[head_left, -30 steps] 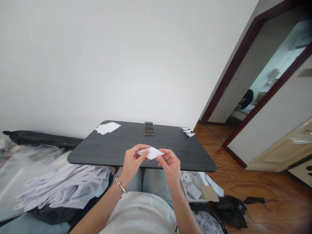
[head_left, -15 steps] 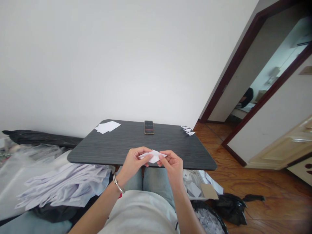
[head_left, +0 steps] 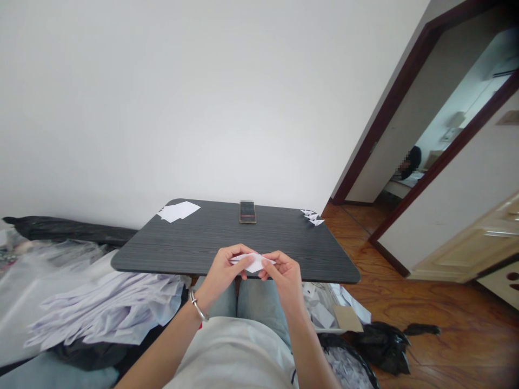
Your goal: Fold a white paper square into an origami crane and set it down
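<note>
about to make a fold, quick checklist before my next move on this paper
Both hands on paper: ok, left hand and right hand both grip the folded paper.
Creases sharp: cannot tell, too small and partly hidden by fingers.
Phone apart from hands: ok, it lies at the table's far side.
Loose sheets apart from hands: ok, they lie at the far left corner.
Bangle off the paper: ok, it sits on the left wrist.

left hand, right hand, both pinching
</note>
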A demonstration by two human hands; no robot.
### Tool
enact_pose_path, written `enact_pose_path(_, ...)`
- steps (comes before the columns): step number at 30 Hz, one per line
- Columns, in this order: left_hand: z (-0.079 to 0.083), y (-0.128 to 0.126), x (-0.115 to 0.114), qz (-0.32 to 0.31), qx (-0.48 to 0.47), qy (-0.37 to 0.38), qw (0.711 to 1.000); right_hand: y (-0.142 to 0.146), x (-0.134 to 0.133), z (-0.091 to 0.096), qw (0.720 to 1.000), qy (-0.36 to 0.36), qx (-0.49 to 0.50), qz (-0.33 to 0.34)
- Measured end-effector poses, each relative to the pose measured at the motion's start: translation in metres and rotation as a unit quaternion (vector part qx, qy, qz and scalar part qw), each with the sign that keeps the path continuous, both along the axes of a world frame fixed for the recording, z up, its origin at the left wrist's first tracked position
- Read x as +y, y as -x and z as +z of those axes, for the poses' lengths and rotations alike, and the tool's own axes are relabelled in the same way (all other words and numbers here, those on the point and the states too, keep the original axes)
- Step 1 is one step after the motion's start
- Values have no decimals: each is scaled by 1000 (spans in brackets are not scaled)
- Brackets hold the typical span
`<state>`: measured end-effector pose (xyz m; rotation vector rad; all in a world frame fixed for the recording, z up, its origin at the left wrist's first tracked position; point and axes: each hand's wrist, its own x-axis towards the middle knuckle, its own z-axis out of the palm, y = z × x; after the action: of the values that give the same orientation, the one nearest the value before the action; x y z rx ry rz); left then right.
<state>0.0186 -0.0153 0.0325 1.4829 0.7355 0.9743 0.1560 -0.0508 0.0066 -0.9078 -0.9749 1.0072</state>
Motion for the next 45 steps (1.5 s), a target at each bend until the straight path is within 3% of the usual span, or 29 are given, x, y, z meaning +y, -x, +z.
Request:
enact_pose_path(13, 2, 0, -1, 13, -27, 28, 999, -1, 1, 0, 999, 5, 33, 15)
enact_pose_path(27, 0, 3, 1, -32, -63, 54, 996, -4, 0, 0, 997, -9, 63, 39)
enact_pose_path(33, 6, 3, -1, -21, -40, 25, 999, -4, 0, 2, 998, 1, 34, 45)
enact_pose_path(45, 8, 1, -2, -14, -27, 18, 999, -2, 3, 1, 1000, 8, 4, -9)
